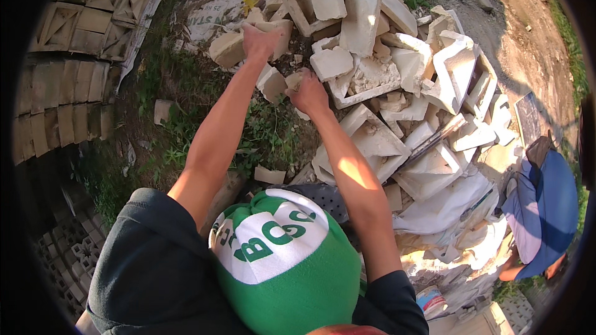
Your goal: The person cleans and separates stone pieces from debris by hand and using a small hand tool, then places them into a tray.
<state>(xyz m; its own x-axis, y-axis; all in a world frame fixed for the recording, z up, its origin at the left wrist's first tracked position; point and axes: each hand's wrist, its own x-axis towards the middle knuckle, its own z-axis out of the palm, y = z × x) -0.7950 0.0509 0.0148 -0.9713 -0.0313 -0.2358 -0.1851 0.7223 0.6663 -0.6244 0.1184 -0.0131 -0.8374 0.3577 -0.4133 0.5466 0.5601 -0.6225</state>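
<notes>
A person's bare arms reach over weedy ground to a heap of broken, pale box-shaped casts (363, 18). The left hand (261, 42) is bent over a pale block (227, 49) at the heap's left edge, near a printed sack (205, 18); its top edge probably offers a handhold, but hidden fingertips leave the grip's firmness unclear. The right hand (308, 92), nearer the body, is closed around a small chunk (293, 80), apparently pinched because it is small. Pieces lean on one another, presumably propping each other up. One shallow tray-like cast (363, 97) holds crumbled rubble (375, 77). At far right, a person in blue (555, 198) bends down.
</notes>
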